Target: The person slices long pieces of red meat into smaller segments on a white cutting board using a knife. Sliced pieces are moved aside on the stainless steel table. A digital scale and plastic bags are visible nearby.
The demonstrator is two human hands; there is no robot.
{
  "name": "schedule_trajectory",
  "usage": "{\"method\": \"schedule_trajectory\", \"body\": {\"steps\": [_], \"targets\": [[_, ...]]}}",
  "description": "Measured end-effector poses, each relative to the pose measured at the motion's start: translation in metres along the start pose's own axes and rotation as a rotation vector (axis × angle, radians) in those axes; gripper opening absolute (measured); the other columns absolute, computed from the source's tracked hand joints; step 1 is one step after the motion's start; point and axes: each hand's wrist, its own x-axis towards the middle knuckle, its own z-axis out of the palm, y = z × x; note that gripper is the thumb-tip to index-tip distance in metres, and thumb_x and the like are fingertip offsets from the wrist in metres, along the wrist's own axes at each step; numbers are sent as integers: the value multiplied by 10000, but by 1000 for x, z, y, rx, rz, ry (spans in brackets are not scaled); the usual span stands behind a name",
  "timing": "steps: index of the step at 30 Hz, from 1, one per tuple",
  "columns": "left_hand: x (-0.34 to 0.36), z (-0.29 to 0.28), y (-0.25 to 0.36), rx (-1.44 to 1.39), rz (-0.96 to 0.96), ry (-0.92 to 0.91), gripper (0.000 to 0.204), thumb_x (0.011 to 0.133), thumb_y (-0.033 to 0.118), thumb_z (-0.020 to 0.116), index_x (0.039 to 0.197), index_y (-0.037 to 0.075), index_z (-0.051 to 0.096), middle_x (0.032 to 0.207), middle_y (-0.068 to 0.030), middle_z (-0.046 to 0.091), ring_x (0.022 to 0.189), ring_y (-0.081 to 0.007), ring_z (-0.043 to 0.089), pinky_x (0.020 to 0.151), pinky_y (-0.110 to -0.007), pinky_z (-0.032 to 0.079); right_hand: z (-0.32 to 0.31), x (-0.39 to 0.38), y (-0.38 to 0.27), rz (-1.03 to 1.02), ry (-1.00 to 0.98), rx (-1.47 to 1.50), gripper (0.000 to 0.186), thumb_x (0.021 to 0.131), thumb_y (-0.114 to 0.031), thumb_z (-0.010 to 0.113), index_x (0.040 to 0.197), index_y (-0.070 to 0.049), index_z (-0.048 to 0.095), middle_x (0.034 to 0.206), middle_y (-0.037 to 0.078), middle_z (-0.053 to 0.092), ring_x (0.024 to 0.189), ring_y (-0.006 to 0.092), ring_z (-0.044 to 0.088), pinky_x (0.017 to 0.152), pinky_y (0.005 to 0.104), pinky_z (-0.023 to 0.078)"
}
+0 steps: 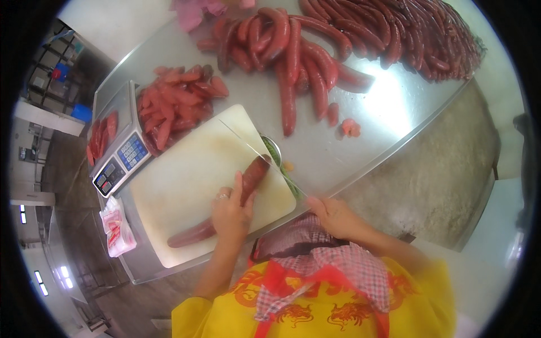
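Note:
A long dark-red sausage [194,234] lies slantwise across the white cutting board [169,191]. My left hand [231,213] is closed around its middle, with the fingers pointing up along it. In my right hand [337,217], at the board's right side, is the handle end of a long thin knife [241,139]. Its blade crosses over the sausage's far end and reaches toward the board's far edge. Whether the edge has entered the sausage I cannot tell. Left of the board's far end lies a pile of cut sausage pieces [180,101].
A digital scale [120,160] carrying several pieces stands at the left, with a packet of plastic bags [119,230] nearer. Whole sausages [292,67] and a big darker heap [417,39] cover the metal table's far side. Small sausage ends [350,128] lie near the right edge.

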Motion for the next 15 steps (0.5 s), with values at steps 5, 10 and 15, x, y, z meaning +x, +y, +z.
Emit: {"method": "schedule_trajectory", "body": {"steps": [5, 10, 15], "targets": [[16, -12, -20, 29, -61, 4, 610, 734, 258, 802, 1303, 184, 595, 842, -126, 605, 709, -308, 585, 667, -425, 464, -16, -39, 32, 119, -92, 68, 630, 1008, -494, 335, 963, 67, 620, 951, 328, 625, 920, 485, 594, 837, 475, 463], [35, -63, -57, 51, 81, 18, 556, 702, 259, 828, 1222, 162, 658, 831, -135, 627, 722, -311, 606, 634, -402, 487, -37, -83, 49, 344, 113, 153, 607, 1003, -494, 342, 963, 49, 610, 875, 291, 623, 829, 449, 601, 781, 435, 470], [27, -54, -57, -33, 295, -58, 558, 684, 330, 832, 1182, 141, 665, 828, -111, 632, 731, -286, 607, 655, -383, 481, -53, -75, 54, 350, 118, 210, 580, 995, -494, 381, 946, 33, 618, 807, 258, 620, 774, 422, 615, 722, 433, 473]]}}
